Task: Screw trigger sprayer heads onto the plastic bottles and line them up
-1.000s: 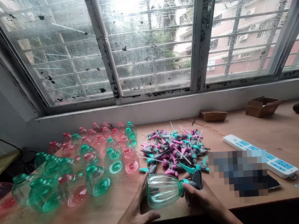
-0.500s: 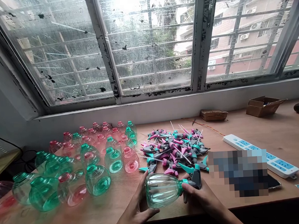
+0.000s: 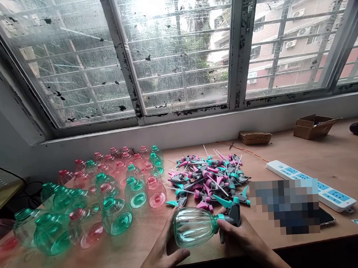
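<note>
A clear green spray bottle (image 3: pixel 193 227) lies on its side in the air between my hands, near the table's front edge. My left hand (image 3: pixel 169 242) cups its base end, thumb below and fingers behind, partly hidden by the bottle. At the neck, my right hand (image 3: pixel 236 231) has its fingers closed round the teal collar of the spray head (image 3: pixel 233 211). That head is grey with a teal trigger and sits on the bottle's mouth. Just behind the bottle lies a heap of loose spray heads (image 3: pixel 207 180) in pink, teal and grey.
Several open-necked green and pink bottles (image 3: pixel 117 217) stand on the left of the wooden table (image 3: pixel 149 247). To the right lie a white power strip (image 3: pixel 310 185) and a blurred-out dark object (image 3: pixel 291 208). Cardboard boxes (image 3: pixel 312 129) sit near the window wall.
Hardly anything differs. Both hands keep the same hold on the spray bottle, and the view has shifted very slightly.
</note>
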The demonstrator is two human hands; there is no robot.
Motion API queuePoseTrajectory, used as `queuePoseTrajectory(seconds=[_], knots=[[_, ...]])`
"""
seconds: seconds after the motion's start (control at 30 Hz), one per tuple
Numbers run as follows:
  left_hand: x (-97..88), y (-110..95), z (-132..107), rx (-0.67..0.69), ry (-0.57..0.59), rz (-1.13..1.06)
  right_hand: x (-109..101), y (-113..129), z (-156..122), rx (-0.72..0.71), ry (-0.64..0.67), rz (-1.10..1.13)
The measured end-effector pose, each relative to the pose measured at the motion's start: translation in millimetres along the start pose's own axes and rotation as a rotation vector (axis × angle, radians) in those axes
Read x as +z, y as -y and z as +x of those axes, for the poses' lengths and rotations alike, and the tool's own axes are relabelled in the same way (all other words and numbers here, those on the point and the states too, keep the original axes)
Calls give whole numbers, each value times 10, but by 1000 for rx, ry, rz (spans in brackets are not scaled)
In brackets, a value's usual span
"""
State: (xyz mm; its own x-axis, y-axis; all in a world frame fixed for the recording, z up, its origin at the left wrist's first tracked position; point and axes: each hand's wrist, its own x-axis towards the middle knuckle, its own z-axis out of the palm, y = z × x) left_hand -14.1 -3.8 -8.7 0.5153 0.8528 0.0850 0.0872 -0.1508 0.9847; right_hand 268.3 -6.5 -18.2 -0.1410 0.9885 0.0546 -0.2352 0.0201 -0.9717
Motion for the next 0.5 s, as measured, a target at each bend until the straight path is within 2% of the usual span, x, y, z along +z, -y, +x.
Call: queuePoseTrajectory(seconds=[0.3, 0.5], knots=[[2, 87, 17, 29, -63, 125, 10, -22, 9, -26, -8, -5], [14, 11, -5, -18, -52, 143, 1, -46, 11, -40, -20, -42]])
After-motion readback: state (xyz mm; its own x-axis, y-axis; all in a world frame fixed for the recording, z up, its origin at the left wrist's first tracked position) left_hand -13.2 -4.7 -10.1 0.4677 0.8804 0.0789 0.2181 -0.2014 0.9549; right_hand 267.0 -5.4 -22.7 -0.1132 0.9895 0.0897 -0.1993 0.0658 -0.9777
